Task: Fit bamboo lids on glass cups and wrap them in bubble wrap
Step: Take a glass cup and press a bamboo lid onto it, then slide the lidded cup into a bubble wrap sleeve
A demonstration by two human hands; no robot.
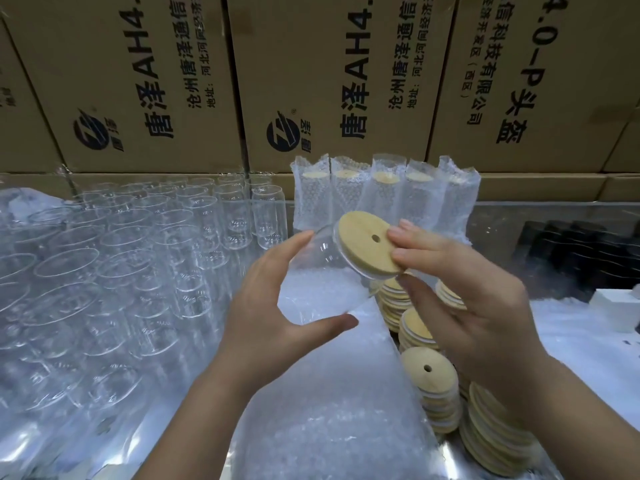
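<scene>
My left hand (pixel 277 306) grips a clear glass cup (pixel 322 271), tilted with its mouth up and to the right. A round bamboo lid (pixel 367 245) with a small hole sits on that mouth. My right hand (pixel 460 289) presses on the lid's right edge with its fingertips. Under both hands lies a sheet of bubble wrap (pixel 332 393). Stacks of bamboo lids (pixel 436 386) stand to the right of the sheet, below my right hand.
Several bare glass cups (pixel 138 265) crowd the left of the table. Several wrapped cups (pixel 381 192) stand in a row at the back. Cardboard boxes (pixel 311 81) form a wall behind. Black items (pixel 571 251) and a white box (pixel 620 306) sit at the right.
</scene>
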